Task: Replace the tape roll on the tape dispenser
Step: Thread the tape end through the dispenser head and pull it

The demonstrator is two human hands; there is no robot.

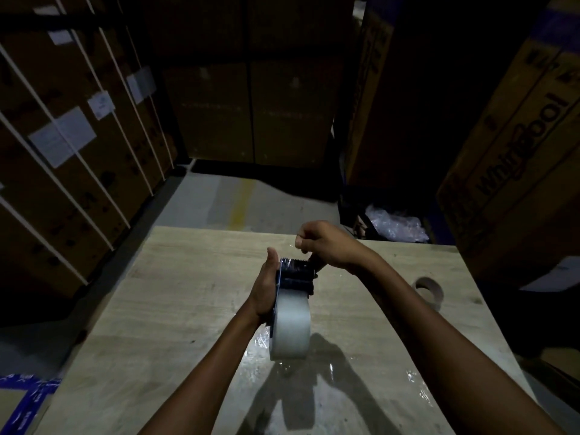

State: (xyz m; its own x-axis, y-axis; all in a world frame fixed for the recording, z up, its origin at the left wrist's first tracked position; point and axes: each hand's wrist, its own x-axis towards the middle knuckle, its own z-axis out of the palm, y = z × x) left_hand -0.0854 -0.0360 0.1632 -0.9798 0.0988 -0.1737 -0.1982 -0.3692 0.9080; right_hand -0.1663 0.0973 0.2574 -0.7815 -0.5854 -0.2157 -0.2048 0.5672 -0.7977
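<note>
Above the bench (188, 293), the tape dispenser (296, 274) already carries a full tape roll (290, 324). The left hand (266, 287) grips its side; the right hand (326, 246), closed, apparently draws tape past the toothed blade. The empty core (429, 291) lies aside; threading seems left.

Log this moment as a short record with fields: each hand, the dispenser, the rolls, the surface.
left hand: grips the dark handheld tape dispenser from its left side
right hand: closed at the dispenser's toothed front end
new roll: wide clear tape roll, mounted on the dispenser
spare: empty brown cardboard core, lying to the right
surface: pale wooden table
</note>
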